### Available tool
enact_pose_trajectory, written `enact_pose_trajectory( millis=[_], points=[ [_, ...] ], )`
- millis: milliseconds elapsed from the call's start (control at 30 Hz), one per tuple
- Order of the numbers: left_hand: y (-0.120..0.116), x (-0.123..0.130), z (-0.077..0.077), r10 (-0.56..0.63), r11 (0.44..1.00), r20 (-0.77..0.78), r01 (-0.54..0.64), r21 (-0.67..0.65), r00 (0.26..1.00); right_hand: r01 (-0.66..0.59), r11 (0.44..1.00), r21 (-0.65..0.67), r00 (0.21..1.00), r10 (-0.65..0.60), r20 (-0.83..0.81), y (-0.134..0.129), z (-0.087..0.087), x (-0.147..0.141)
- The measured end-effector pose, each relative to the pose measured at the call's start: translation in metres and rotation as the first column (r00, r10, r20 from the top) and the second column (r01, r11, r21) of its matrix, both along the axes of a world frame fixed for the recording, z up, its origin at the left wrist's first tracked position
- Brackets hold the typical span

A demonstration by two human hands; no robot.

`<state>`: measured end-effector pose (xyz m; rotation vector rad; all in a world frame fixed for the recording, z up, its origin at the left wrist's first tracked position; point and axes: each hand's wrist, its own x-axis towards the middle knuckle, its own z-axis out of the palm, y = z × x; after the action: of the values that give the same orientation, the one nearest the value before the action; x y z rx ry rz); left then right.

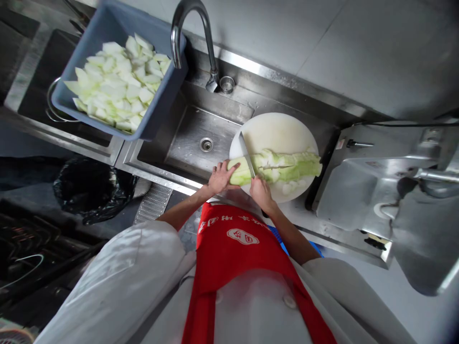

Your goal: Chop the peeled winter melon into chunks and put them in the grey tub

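A pale green gourd [238, 173] lies across a round white cutting board [276, 125], its right part cut into slices. My left hand [220, 177] rests on the gourd's left end, with the fingers spread over it. In my right hand [261, 192] is a knife [246, 152], its handle mostly hidden by my closed fingers. The blade lies across the gourd, just right of my left hand, with its tip pointing up and left past the gourd. Small pale scraps [289, 187] sit on the board below the slices.
A blue-grey tub [163, 95] full of cut pale pieces [120, 86] stands at the upper left. A curved faucet [206, 24] rises behind the sink basin [193, 134]. A black-lined bin [89, 186] is lower left; metal equipment [351, 186] stands at right.
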<state>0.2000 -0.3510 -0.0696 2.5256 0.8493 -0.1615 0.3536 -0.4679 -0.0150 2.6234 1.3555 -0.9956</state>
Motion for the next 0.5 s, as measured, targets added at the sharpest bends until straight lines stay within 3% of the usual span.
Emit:
enact_pose_trajectory(
  millis=[100, 233, 367, 500],
  points=[
    [-0.005, 0.007, -0.003, 0.014, 0.996, 0.013, -0.015, 0.088, 1.000, 0.001, 1.000, 0.005, 1.000, -0.002, 0.021, -0.001, -0.005, -0.003],
    [-0.008, 0.004, -0.007, 0.028, 0.996, 0.033, -0.030, 0.081, 0.999, -0.006, 1.000, 0.000, 1.000, 0.006, 0.023, 0.001, 0.000, -0.001],
    [0.003, -0.014, -0.005, 0.204, 0.976, 0.063, -0.208, 0.060, 0.977, 0.002, 1.000, 0.016, 1.000, -0.002, -0.002, 0.000, 0.025, 0.006],
    [0.044, -0.012, 0.002, 0.400, 0.908, 0.130, -0.411, 0.075, 0.907, 0.050, 0.986, 0.160, 0.998, -0.055, 0.032, -0.022, 0.060, 0.018]
  ],
)
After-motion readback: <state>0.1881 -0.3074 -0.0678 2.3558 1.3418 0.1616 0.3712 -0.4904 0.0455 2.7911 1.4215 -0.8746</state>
